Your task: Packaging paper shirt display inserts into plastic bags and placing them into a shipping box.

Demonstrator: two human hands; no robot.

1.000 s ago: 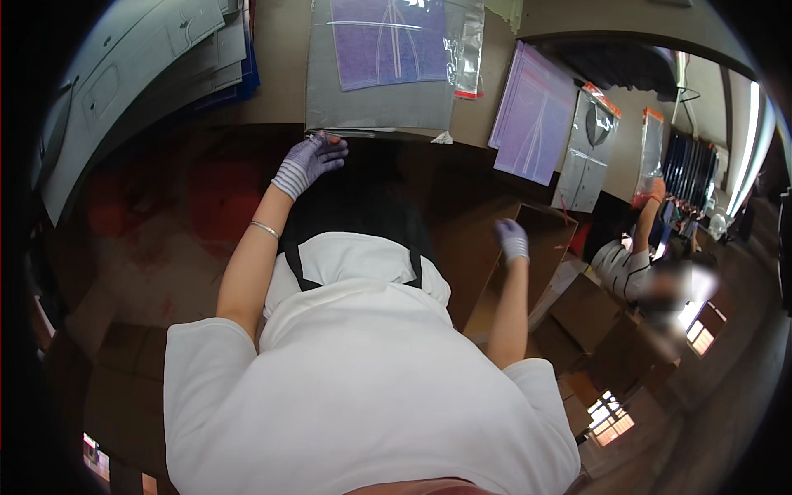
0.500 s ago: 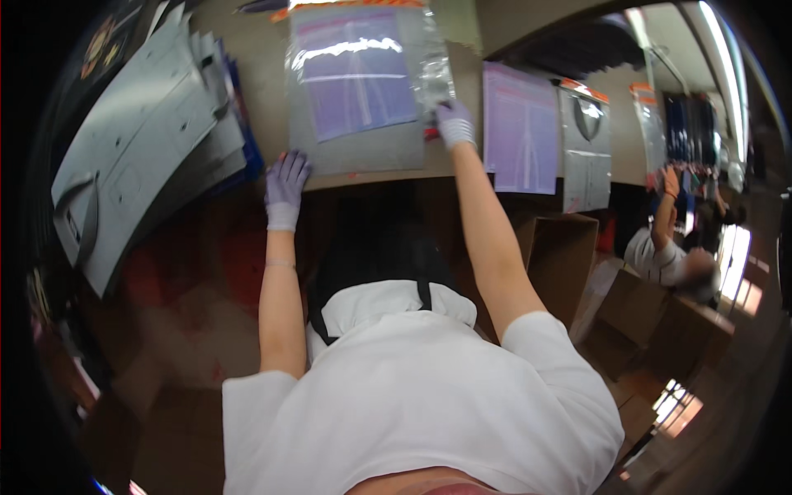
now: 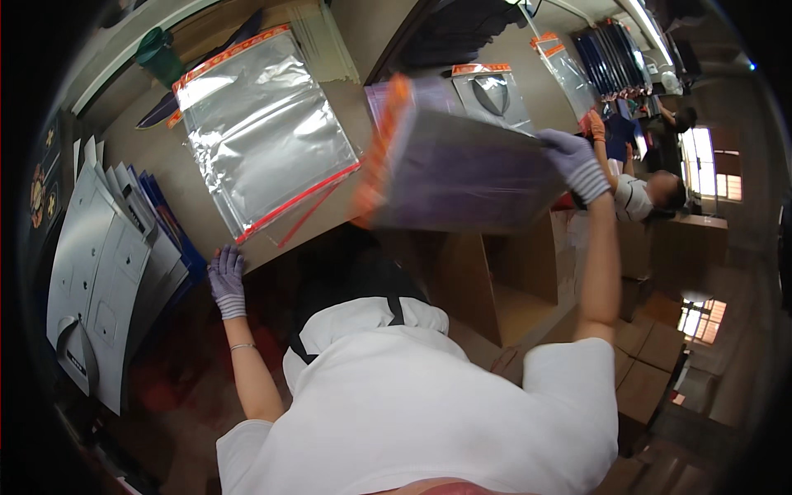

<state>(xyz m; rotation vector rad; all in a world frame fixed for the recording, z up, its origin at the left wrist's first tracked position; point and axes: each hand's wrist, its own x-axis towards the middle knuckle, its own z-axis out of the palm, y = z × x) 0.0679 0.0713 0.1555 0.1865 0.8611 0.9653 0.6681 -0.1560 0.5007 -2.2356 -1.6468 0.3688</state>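
My right hand (image 3: 577, 167), in a pale purple glove, grips one corner of a clear plastic bag (image 3: 470, 177). The bag is blurred by motion; its orange-printed end points left, and something purple shows through it. It hangs out past the table edge at the right. My left hand (image 3: 226, 279), gloved alike, lies at the table's front edge with its fingers stretched out and nothing in them. Just above that hand is a pile of shiny clear plastic bags (image 3: 268, 136) with orange printed strips at the top and red strips along the bottom.
Grey handled folders (image 3: 91, 285) lean in a stack at the left, with blue ones behind. A green container (image 3: 157, 54) stands at the back. Purple sheets (image 3: 433, 92) and a bagged handled folder (image 3: 495, 99) lie right. Below is an open cardboard box (image 3: 520, 301); a co-worker (image 3: 639, 194) stands beyond.
My right hand has lifted the bag with the purple contents off the pile and swung it right, uncovering the clear bags. My left hand stays by the table edge. The view has turned.
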